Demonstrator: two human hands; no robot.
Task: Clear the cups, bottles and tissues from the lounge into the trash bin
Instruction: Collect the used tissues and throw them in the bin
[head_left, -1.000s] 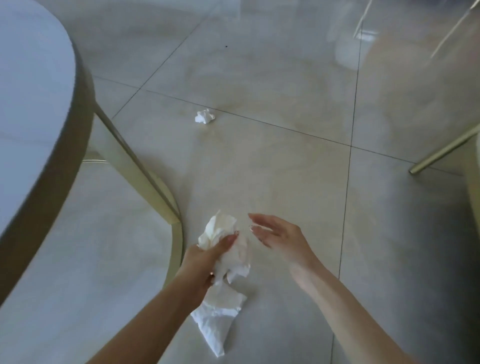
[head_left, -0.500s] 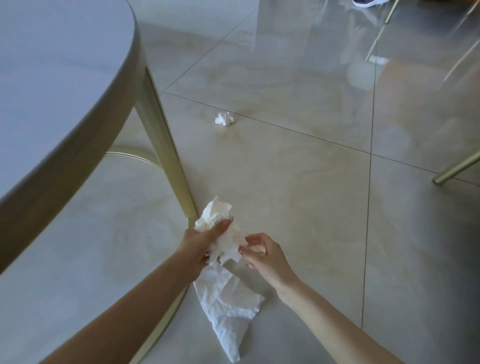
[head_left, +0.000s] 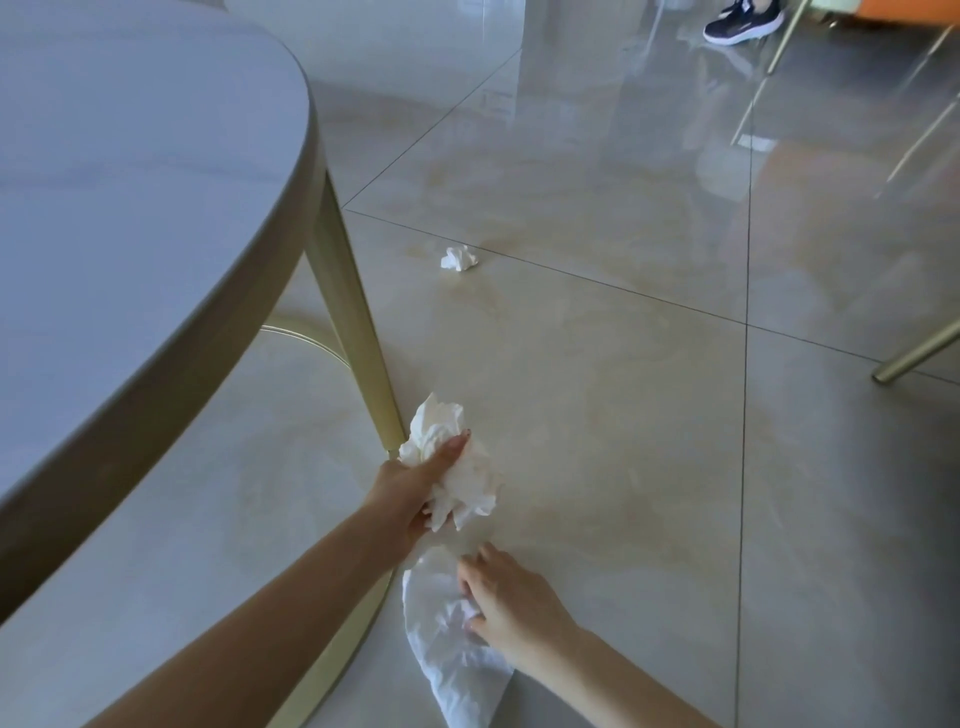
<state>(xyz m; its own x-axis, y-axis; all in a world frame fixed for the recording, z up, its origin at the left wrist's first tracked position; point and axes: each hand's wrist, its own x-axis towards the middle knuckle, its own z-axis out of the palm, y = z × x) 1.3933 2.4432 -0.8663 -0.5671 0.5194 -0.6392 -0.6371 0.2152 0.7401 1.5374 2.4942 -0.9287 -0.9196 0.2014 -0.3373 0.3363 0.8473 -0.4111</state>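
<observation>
My left hand (head_left: 410, 488) grips a bunch of crumpled white tissues (head_left: 457, 467) above the tiled floor, beside the table leg. Below it a larger white tissue (head_left: 452, 654) lies flat on the floor. My right hand (head_left: 509, 603) is down on this tissue, its fingers curled and pinching its upper part. A small crumpled tissue ball (head_left: 459, 258) sits farther off on the floor, near a tile joint.
A round grey table (head_left: 130, 208) with gold legs (head_left: 358, 353) fills the left. A gold chair leg (head_left: 914, 353) stands at the right edge. Another person's dark sneaker (head_left: 743, 23) is at the top, near thin gold chair legs.
My right hand has dropped from beside the held tissues down onto the flat tissue on the floor. The view has tilted up, showing more table and floor.
</observation>
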